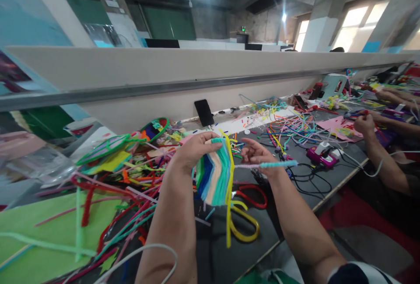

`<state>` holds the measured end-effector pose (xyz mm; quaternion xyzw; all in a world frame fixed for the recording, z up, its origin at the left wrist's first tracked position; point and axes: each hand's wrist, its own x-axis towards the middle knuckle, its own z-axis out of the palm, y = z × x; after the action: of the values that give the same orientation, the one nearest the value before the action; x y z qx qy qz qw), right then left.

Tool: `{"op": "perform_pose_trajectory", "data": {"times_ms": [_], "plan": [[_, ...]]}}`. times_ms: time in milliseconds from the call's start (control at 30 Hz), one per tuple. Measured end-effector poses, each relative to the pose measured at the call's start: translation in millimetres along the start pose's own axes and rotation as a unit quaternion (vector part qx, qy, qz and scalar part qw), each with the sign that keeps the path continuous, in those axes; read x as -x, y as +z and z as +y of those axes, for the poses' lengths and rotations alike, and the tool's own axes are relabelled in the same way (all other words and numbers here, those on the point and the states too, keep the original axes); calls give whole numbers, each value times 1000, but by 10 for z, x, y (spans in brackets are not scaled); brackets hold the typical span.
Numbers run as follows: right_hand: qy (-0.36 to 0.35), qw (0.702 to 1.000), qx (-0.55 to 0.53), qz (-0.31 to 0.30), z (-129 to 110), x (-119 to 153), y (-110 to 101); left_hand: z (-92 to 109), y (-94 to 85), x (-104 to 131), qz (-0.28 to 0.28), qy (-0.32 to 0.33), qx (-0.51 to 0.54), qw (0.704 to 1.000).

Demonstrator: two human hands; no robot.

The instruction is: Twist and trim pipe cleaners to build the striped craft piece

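Note:
My left hand [202, 147] is closed on a zigzag-striped panel of pipe cleaners [215, 174], in greens, blues and cream, thumb on its top edge. A yellow pipe cleaner [229, 222] runs down the panel's right edge and past its bottom. From that edge a stem, pale pink and then turquoise [278, 164], sticks out rightward across my right hand [257, 155]. That hand's fingers are apart and loosely bent, with no clear grip on the stem. Below the hands lie scissors with yellow handles [244, 227] and scissors with red handles [254, 196].
Loose pipe cleaners [292, 128] are heaped across the table. A phone [204, 112] leans on the partition [157, 109]. To the right are a purple power strip [323, 155] with black cables and a co-worker's hand [365, 125]. Green sheet [49, 218] lies at left.

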<state>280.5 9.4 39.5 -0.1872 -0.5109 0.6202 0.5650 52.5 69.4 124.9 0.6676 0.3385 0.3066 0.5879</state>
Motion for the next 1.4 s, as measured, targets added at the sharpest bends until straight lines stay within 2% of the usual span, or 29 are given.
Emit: {"op": "perform_pose_trajectory", "data": {"times_ms": [133,233,367,567,1100,1400], "plan": [[59,996,10,69,74,-33,-3,-11,25,-13,-37,10,-94,995],[89,993,11,73,141,-49,20,-21,55,-36,-45,16,-130,990],[105,992,11,70,174,-60,11,-22,62,-43,-26,29,-161,986],[120,988,-5,97,203,-75,-16,18,95,-33,-25,12,-152,988],[115,988,-18,100,271,-138,-22,-46,123,-71,-14,-15,-120,993],[49,995,-52,74,272,-141,11,-64,132,-93,-7,-18,-93,995]]}}
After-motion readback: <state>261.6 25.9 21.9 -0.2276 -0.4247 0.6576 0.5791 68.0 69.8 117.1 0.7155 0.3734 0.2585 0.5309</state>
